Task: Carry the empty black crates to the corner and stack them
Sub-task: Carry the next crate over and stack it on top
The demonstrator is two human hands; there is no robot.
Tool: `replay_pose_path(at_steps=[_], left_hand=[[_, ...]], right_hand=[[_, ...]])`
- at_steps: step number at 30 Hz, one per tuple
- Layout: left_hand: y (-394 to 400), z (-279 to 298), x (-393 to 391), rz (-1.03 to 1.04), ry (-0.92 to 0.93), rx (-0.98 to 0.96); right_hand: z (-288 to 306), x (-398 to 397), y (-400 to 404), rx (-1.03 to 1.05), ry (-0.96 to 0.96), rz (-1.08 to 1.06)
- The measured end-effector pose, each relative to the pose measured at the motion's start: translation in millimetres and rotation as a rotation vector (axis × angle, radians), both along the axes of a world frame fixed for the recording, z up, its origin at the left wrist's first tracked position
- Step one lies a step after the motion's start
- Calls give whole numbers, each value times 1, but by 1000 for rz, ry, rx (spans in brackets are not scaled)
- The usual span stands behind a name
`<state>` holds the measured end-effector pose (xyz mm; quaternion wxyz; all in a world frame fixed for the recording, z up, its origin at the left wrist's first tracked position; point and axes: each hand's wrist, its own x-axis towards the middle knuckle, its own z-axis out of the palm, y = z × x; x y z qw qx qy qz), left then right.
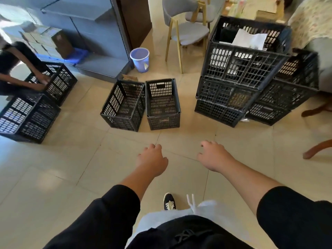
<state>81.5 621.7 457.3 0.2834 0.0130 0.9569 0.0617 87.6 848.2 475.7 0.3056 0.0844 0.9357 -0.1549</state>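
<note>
on the tiled floor ahead, two empty crates [124, 105] [163, 103] sit beyond both hands [151, 159] [213, 155], fingers loosely curled, holding nothing.

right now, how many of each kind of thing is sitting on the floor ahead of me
Single black crates: 4
Stacks of black crates: 2
Purple bins: 1
Grey chairs: 2
Total: 9

two empty black crates [143, 105] side by side, upright.
</note>
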Motion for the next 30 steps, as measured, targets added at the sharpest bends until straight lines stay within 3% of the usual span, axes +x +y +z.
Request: replay_pose_path(at_steps=[8,19,30], left_hand=[[34,-13,-135,-37,-28,-7],[105,-23,-295,126,-69,-12],[78,-48,-424,349,-111,64]], right_hand=[[-13,-119,38,-3,-26,-61],[-27,-331,105,-38,-40,116],[-42,-520,51,18,-87,314]])
